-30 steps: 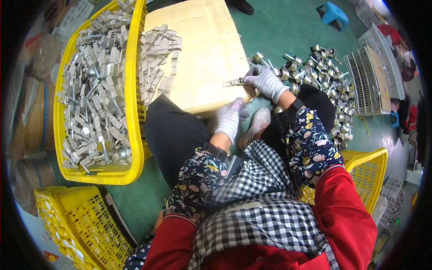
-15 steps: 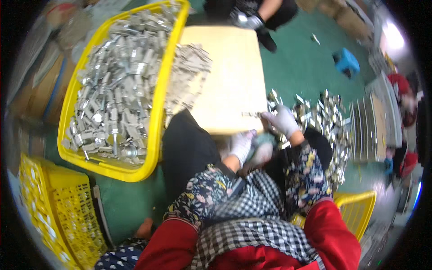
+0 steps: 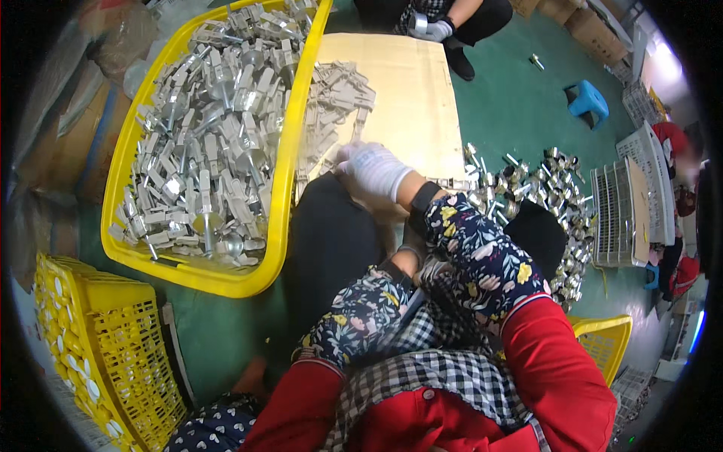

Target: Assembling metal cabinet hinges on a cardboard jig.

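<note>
My right hand (image 3: 374,172), in a white glove, reaches leftward across the near edge of a pale cardboard-like board (image 3: 410,98). Its fingers are drawn together at a grey plastic piece (image 3: 361,124) that juts from a loose heap of similar grey pieces (image 3: 331,98). My left hand is mostly hidden below the right forearm; only the wrist (image 3: 407,260) shows clearly, low between my knees. What the left fingers do, or hold, cannot be seen.
Left of the board stands a big yellow crate (image 3: 282,173) full of metal-and-grey parts. Shiny metal parts (image 3: 553,181) lie heaped on the green floor at right. Across the board, another person's gloved hand (image 3: 433,30) holds a metal cup-like part. A blue stool (image 3: 587,102) stands farther off.
My right hand has moved left from the board's near right corner to the grey pieces. My left hand has dropped toward my lap, under the right forearm.
</note>
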{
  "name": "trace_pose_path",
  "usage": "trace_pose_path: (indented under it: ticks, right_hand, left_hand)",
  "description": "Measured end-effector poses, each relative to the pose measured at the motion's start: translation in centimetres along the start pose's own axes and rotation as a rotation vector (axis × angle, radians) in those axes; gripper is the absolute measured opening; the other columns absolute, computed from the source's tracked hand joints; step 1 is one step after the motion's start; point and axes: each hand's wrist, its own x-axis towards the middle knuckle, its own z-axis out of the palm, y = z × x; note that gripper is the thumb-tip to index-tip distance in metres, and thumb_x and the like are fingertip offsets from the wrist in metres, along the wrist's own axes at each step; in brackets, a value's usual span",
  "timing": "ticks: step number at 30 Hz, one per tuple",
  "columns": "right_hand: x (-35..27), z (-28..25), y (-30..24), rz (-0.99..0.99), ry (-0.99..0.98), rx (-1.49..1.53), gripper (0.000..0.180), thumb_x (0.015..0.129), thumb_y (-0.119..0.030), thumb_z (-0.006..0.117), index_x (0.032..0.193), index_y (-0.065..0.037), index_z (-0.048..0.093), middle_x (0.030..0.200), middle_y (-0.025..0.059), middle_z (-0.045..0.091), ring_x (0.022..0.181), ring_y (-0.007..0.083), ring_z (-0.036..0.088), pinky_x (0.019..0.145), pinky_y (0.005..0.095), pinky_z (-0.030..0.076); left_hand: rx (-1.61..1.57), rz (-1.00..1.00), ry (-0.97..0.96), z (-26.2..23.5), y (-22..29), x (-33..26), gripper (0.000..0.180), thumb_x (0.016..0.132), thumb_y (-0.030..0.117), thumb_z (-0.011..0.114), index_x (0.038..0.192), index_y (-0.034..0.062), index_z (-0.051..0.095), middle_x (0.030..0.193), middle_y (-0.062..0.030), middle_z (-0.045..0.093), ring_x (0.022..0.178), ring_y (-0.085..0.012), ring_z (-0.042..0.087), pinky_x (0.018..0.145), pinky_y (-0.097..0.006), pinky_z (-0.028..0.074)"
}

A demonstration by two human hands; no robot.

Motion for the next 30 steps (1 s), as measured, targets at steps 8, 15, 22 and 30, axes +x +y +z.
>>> trace_pose_path:
  ticks: [8, 15, 22, 30]
  right_hand:
    - [-4.0, -0.4, 6.9, 0.247, 0.174, -0.022, 0.023, 0.079, -0.025, 0.055, 0.090, -0.006, 0.064, 0.100, 0.0152, 0.060, 0.090, 0.0315, 0.059, 0.081, 0.0370, 0.047]
    - [-5.8, 0.0, 8.0, 0.496, -0.179, -0.178, 0.026, 0.072, -0.016, 0.055, 0.091, -0.003, 0.065, 0.086, 0.0190, 0.063, 0.084, 0.0308, 0.062, 0.073, 0.0384, 0.050]
    - [-4.8, -0.5, 5.9, 0.425, 0.162, 0.075, 0.023, 0.076, -0.021, 0.057, 0.089, -0.004, 0.063, 0.078, 0.0184, 0.063, 0.077, 0.0322, 0.063, 0.070, 0.0381, 0.049]
    - [-17.0, -0.4, 18.2, 0.704, 0.415, 0.818, 0.031, 0.077, -0.023, 0.064, 0.098, 0.000, 0.064, 0.087, 0.0087, 0.065, 0.079, 0.0158, 0.058, 0.075, 0.0287, 0.046]
  left_hand:
    - [0.276, -0.984, 0.714, 4.1, -0.8, 0.5, 0.034, 0.088, 0.023, 0.036, 0.117, 0.0138, 0.052, 0.117, -0.0096, 0.055, 0.107, -0.0208, 0.052, 0.084, -0.038, 0.042]
    - [-0.955, -1.310, 1.486, 2.5, 7.4, 14.6, 0.042, 0.091, 0.026, 0.029, 0.124, 0.0069, 0.045, 0.119, -0.0134, 0.052, 0.112, -0.0250, 0.046, 0.093, -0.037, 0.038]
    - [0.583, -1.316, 0.239, 0.2, 4.5, 3.9, 0.029, 0.092, 0.017, 0.036, 0.107, 0.0064, 0.058, 0.111, -0.0073, 0.059, 0.099, -0.0204, 0.055, 0.086, -0.035, 0.042]
    - [-0.119, -1.498, 0.893, -0.6, 13.6, 19.7, 0.037, 0.084, 0.035, 0.058, 0.085, -0.0020, 0.063, 0.067, -0.0122, 0.063, 0.058, -0.0184, 0.059, 0.057, -0.028, 0.047]
